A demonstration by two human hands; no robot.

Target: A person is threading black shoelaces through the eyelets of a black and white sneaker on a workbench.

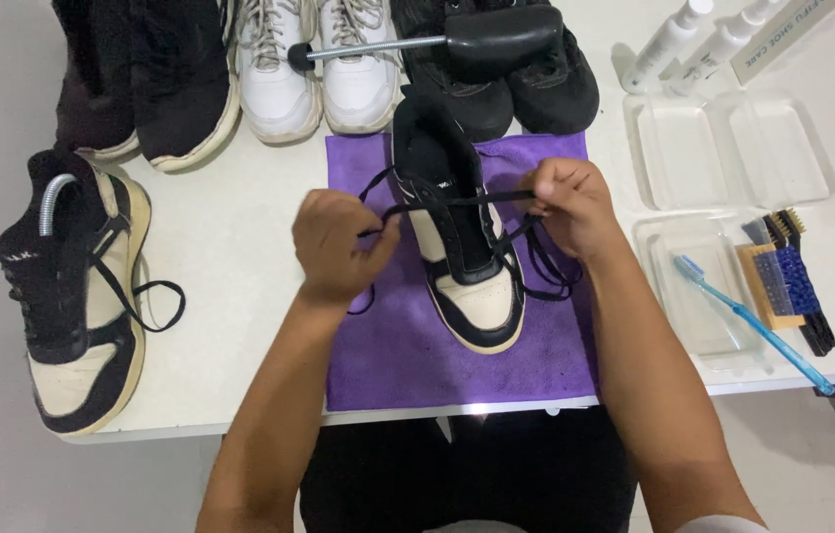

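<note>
A black and cream sneaker stands toe towards me on a purple cloth. Its black lace is stretched across the top of the shoe between my two hands. My left hand pinches one end of the lace to the left of the shoe. My right hand grips the other end on the right, and loose loops of lace hang below that hand over the cloth.
The matching sneaker with a spring shoe tree lies at the left. Black shoes, white sneakers and another black pair line the back. Clear trays, a blue toothbrush, brushes and spray bottles sit at the right.
</note>
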